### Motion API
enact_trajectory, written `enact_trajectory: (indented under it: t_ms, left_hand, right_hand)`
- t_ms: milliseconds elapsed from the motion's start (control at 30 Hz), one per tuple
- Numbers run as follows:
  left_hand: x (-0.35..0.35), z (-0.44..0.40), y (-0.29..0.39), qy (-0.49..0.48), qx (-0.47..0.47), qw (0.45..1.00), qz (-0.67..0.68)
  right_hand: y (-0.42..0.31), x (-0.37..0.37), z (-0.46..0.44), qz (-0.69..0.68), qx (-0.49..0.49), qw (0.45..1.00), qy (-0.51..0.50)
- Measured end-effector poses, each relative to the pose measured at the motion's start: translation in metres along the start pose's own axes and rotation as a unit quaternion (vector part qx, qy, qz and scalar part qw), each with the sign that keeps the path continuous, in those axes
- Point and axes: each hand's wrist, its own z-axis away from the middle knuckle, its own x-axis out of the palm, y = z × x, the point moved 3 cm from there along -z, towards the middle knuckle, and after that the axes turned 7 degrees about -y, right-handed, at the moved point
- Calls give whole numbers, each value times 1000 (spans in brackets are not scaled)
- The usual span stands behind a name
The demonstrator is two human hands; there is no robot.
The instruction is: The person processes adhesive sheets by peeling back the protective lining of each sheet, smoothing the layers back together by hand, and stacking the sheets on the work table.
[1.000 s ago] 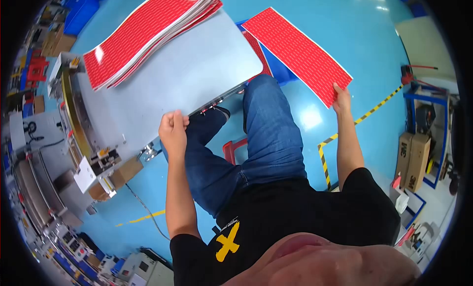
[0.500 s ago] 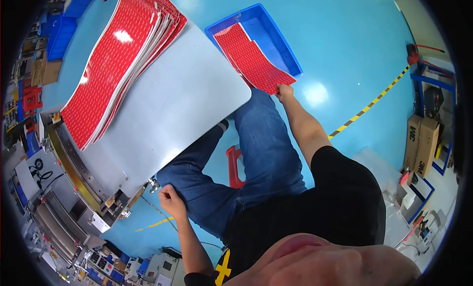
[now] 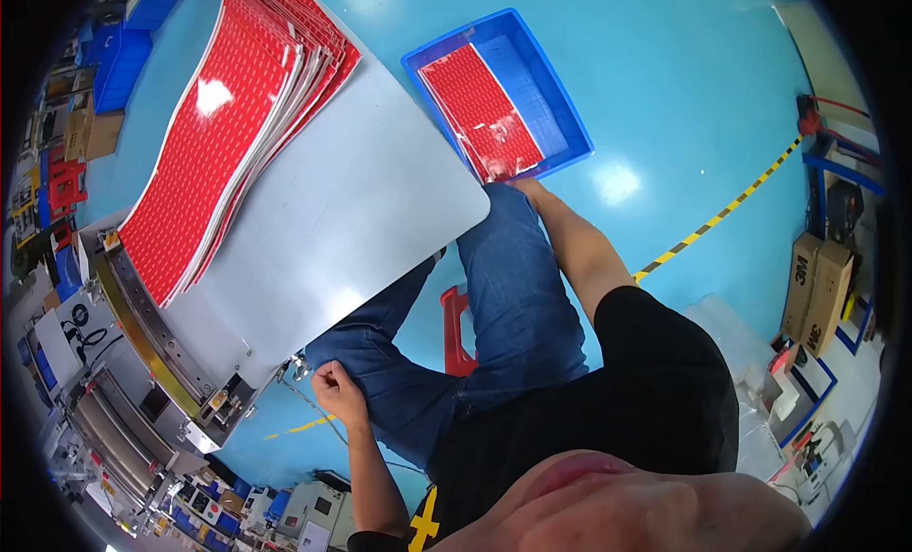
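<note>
A red patterned sheet [image 3: 480, 96] lies inside a blue bin [image 3: 568, 101], shiny along its near side. My right hand [image 3: 522, 184] is down at the bin's near rim, close to that sheet; its fingers are hidden beside my knee. My left hand [image 3: 338, 393] rests curled on my thigh with nothing visible in it. A fanned stack of long red sheets [image 3: 214, 124] with white edges lies on the grey table [image 3: 332, 181], apart from both hands.
A roller machine [image 3: 119, 438] stands at the left, against the table's end. Between my legs shows a red stool [image 3: 458, 333]. Yellow-black tape [image 3: 722, 210] crosses the floor at right, near 3M cardboard boxes [image 3: 815, 291].
The red sheet, gripped by my right hand above the bin before, now lies lower inside it. My right hand has moved slightly left and down beside the knee. My left hand stays on the thigh.
</note>
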Motion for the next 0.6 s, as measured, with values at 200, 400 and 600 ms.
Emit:
enact_trajectory:
  t_ms: [200,400,600]
  left_hand:
    - [2,2,1,17,2,1000,4]
    - [30,-21,61,-32,223,974,27]
    - [126,-45,200,-71,460,885,-21]
  right_hand:
    - [52,-49,31,51,-28,998,-24]
    - [35,-75,67,96,-40,995,13]
    - [-9,-85,53,189,-72,979,28]
